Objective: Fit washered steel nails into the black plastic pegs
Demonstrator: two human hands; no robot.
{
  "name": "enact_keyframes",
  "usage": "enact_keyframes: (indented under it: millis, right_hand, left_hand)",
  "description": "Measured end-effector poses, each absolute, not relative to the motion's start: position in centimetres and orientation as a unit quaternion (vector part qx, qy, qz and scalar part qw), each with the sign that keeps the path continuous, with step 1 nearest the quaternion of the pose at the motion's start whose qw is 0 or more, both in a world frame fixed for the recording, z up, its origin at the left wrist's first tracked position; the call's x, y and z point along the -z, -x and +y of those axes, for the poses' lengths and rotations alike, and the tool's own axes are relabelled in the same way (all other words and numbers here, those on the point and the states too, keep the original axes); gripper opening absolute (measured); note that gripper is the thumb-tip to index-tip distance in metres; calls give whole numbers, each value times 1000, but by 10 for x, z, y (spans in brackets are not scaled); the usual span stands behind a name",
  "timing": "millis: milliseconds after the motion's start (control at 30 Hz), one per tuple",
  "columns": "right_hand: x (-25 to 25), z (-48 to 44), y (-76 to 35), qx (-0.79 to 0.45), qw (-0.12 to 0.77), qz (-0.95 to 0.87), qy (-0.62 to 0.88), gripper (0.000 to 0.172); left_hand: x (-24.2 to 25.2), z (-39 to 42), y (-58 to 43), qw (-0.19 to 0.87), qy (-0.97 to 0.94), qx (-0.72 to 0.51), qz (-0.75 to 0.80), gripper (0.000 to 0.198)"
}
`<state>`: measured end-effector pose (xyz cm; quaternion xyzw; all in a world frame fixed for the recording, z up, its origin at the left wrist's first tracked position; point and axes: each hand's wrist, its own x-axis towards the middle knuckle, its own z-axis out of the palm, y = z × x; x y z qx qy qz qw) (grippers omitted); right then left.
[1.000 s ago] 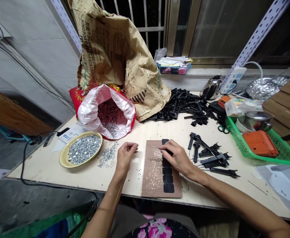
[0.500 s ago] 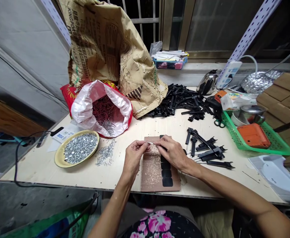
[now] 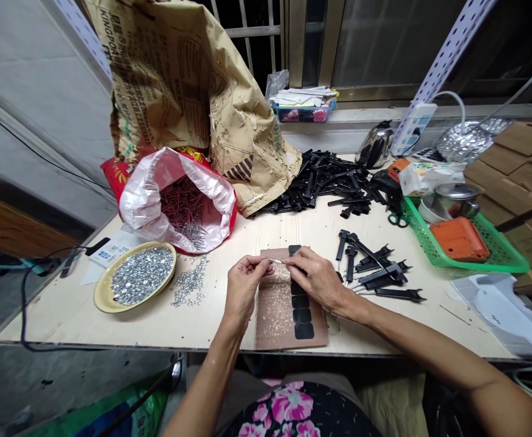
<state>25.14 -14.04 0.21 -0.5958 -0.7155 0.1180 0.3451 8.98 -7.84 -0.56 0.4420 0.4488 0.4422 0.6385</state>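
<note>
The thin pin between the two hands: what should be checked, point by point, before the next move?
1. Grip on the pin: ok; the left hand and the right hand each pinch one end with their fingers.
2. Any small piece on the pin: cannot tell, too small to see.
3. The brown board lying flat under the hands: ok.
4. The loose silver pieces close to the left hand: ok, heaped beside the yellow plate.
5. The black parts close to the right hand: ok, a few lie just right of it.
</note>
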Motion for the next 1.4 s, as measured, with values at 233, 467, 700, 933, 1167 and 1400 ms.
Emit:
enact_keyframes:
  millis: [233,467,700,933,1167,1400]
  right_hand:
    - [-3,-143,-256,-118,336,-711,606,25]
    - [4,-145,-262,-95,317,-721,608,24]
    - [10,-146,-267,-68,288,-724,624,24]
    - [9,-149,-269,-55,276,-713,642,19]
    - [5,-152,-274,-12,264,-731,629,21]
    - [13,-150,-271,56,246,-721,646,28]
  left_hand:
    - [8,-81,-98,661,-425,-430,445,26]
    - [9,-80,-103,667,-412,-424,453,29]
    - [12,-81,-106,647,-455,-404,459,28]
    - [18,-74,-106,671,-454,-390,438,32]
    - [19,-75,-112,685,-454,-355,445,37]
    - [24,-76,-113,641,-500,-372,449,29]
